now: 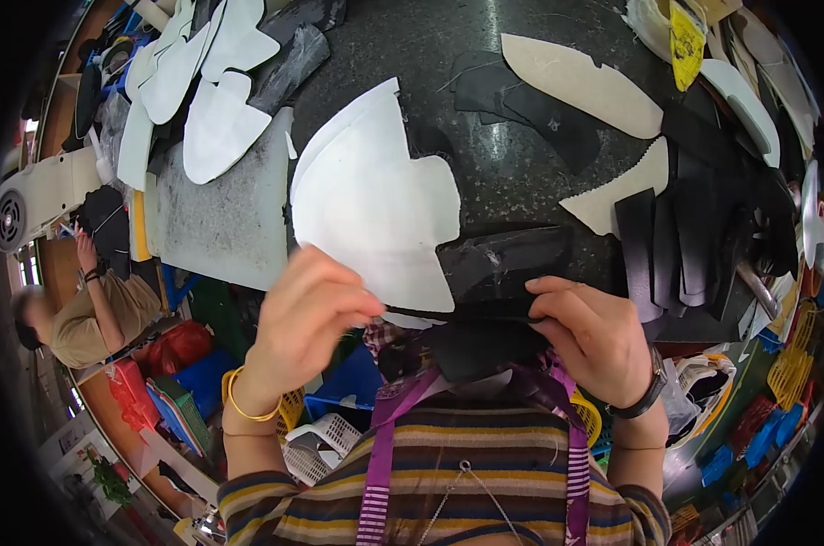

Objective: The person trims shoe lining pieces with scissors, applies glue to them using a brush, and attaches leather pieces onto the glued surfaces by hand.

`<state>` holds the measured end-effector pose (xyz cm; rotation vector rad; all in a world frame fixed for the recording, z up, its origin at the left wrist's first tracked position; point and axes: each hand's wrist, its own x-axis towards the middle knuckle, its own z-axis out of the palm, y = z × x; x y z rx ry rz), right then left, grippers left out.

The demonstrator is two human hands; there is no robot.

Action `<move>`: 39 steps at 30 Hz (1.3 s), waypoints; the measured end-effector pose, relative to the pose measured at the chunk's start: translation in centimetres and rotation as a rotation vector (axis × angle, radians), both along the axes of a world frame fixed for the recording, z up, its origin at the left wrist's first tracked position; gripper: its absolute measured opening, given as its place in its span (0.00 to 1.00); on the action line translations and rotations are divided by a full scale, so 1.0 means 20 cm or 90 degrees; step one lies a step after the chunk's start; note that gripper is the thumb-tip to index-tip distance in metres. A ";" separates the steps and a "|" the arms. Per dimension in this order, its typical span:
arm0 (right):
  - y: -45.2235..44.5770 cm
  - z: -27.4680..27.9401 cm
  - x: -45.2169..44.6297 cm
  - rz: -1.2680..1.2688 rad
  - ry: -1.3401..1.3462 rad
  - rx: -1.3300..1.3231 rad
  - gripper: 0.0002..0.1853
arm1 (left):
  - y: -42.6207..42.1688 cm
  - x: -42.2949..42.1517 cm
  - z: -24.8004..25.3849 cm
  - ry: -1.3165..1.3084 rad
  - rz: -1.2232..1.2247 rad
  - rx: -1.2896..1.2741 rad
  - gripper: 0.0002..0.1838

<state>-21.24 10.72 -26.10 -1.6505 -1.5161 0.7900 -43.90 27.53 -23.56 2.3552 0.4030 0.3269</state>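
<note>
A white cut shoe-upper piece (pixel 375 209), with another white layer showing along its left edge, lies flat on the dark worktable. My left hand (pixel 307 314) is at its lower left corner, slightly blurred, fingers curled together; what they pinch, if anything, is hidden. My right hand (pixel 594 332) pinches the edge of a black piece of material (pixel 489 341) at the table's front edge. That black piece hangs between my hands, close to my chest. A dark, shiny piece (pixel 512 259) lies just beyond it on the table.
White cut pieces (pixel 221 127) are piled at the back left by a grey board (pixel 221 205). Beige pieces (pixel 585 82) and black strips (pixel 689 237) lie to the right, near a hammer-like tool (pixel 758 289). A person (pixel 102 314) sits at far left near a machine (pixel 48 200).
</note>
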 end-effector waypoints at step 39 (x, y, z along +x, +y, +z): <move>0.04 0.05 -0.02 -0.320 0.200 -0.130 0.12 | -0.15 0.16 -0.07 0.116 0.196 -0.203 0.05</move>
